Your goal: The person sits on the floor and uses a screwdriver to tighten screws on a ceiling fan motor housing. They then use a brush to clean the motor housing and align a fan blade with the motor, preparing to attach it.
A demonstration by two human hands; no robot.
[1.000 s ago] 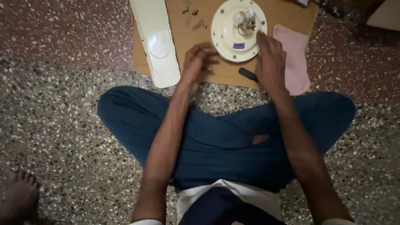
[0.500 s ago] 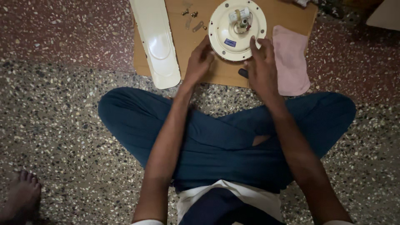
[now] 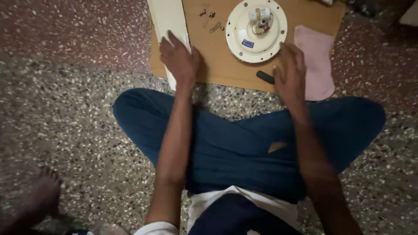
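Cream fan blade (image 3: 167,21) under flat left hand (image 3: 179,61), right hand (image 3: 289,72) hovering, fingers loose

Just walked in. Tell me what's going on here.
A person sits cross-legged on a speckled floor before a wooden board. The left hand rests on a long cream fan blade at the board's left edge. The right hand hovers beside a round cream fan motor housing, just over a small black tool. Loose screws and a pink cloth lie nearby.
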